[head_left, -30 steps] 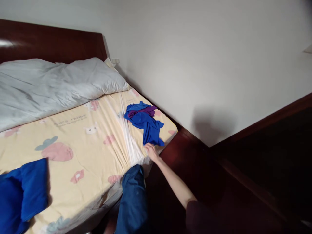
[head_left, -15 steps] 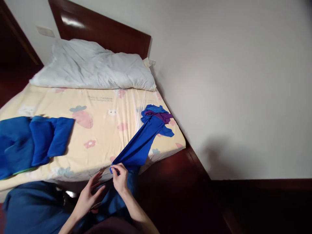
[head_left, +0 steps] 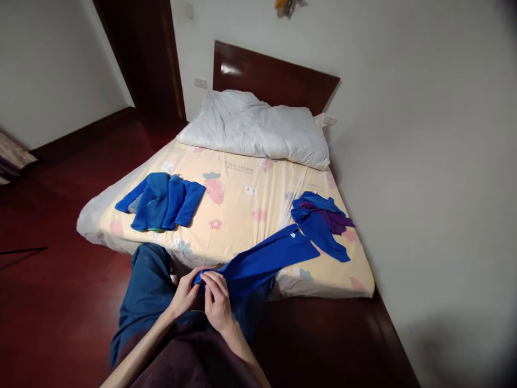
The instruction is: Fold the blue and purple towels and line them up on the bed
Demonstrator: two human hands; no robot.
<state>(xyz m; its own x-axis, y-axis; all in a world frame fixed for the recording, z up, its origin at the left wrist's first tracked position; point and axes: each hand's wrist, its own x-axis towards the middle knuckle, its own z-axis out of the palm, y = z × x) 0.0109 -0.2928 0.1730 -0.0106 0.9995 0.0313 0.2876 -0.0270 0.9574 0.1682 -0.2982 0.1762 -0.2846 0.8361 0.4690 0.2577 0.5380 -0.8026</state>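
At the near edge of the bed (head_left: 238, 231), holding a blue garment (head_left: 262, 264) by one end in two closed grips

Closed around the garment's narrow end with the left hand (head_left: 186, 293), fingertips pinching cloth. Closed on that same end with the right hand (head_left: 218, 302) too, fingers bent and nearly touching those opposite. Holding that end just off the bed, above the lap and between the legs of the blue trousers (head_left: 145, 291); laying the rest of the length slantwise over the edge and onto the patterned sheet, up to a small pale tag (head_left: 293, 234). Resting beside its far end, a rumpled pile: blue cloth (head_left: 323, 242) with purple cloth (head_left: 333, 221) bunched in. Well apart, toward the left side of the bed, lying flat and overlapping: blue fleece clothing (head_left: 167, 202), edged partly in green. Across the head end, spread wide and wrinkled: white bedding (head_left: 258, 126). Behind that, standing against the wall: a dark wooden headboard (head_left: 270, 78). Beneath and around: dark red floor (head_left: 60, 302).
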